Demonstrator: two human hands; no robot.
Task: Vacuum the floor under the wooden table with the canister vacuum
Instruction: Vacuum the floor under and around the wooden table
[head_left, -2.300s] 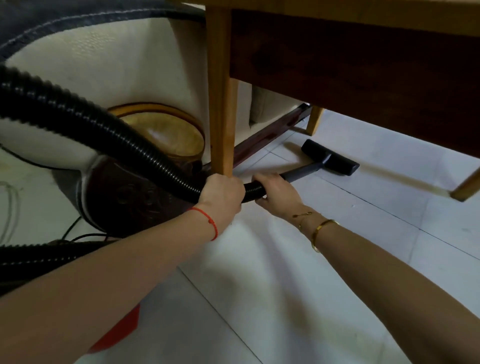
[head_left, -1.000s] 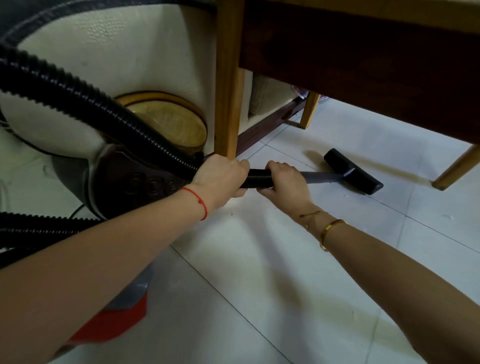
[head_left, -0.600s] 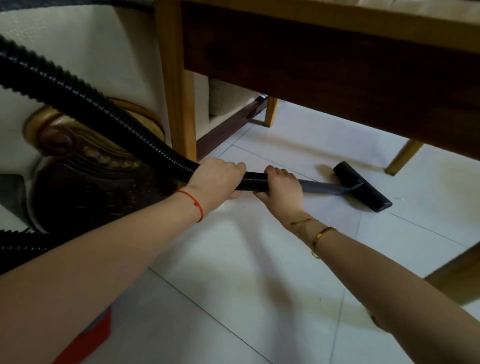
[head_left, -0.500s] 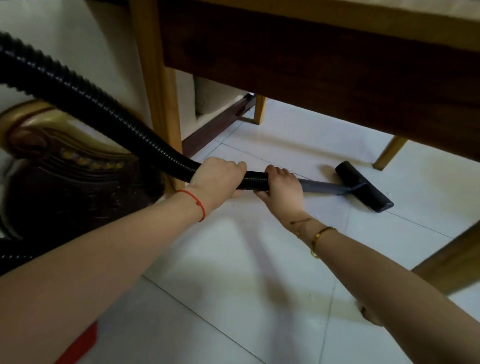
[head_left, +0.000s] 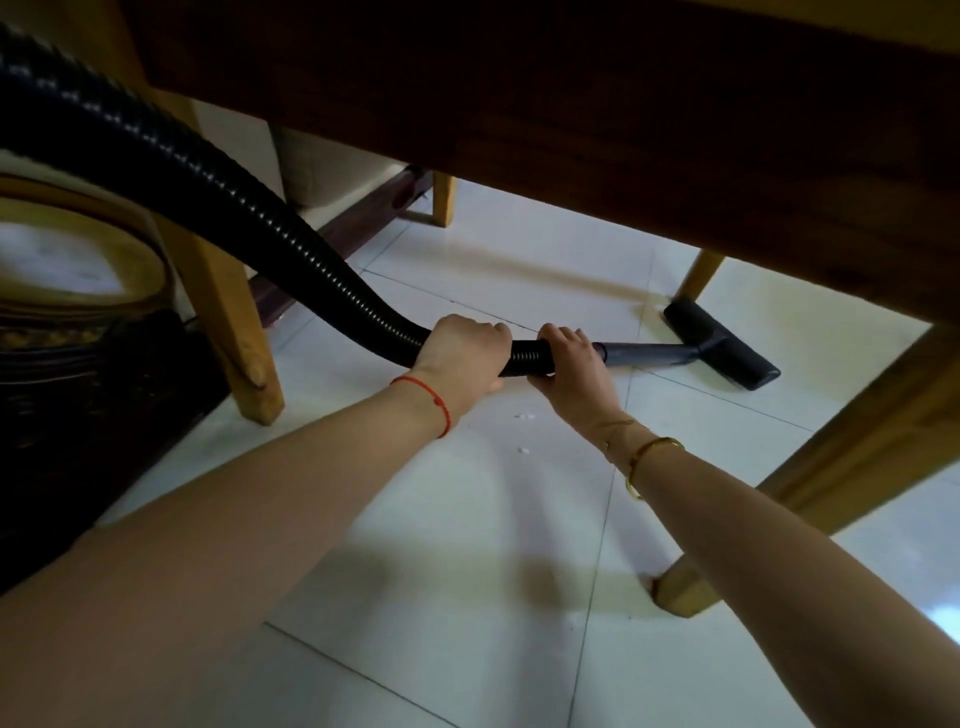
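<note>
A black ribbed vacuum hose (head_left: 218, 192) runs from the upper left down to the middle of the view. My left hand (head_left: 460, 358) grips the hose near its end. My right hand (head_left: 574, 366) grips it just ahead, where the hose meets the dark wand (head_left: 647, 354). The black floor nozzle (head_left: 722, 345) lies flat on the white tiled floor (head_left: 467, 545) beneath the wooden table (head_left: 597, 104), close to the table's far right leg (head_left: 698, 275). The vacuum's canister is out of view.
Table legs stand at near left (head_left: 234, 338), near right (head_left: 841, 457) and far middle (head_left: 444, 200). A dark carved piece of furniture with a gold oval trim (head_left: 78, 291) fills the left. A few small white specks (head_left: 524, 417) lie on the tiles near my hands.
My view has dropped lower under the table and shifted right. The nozzle has slid farther along the floor, up to the far right table leg. Both hands keep their hold on the hose.
</note>
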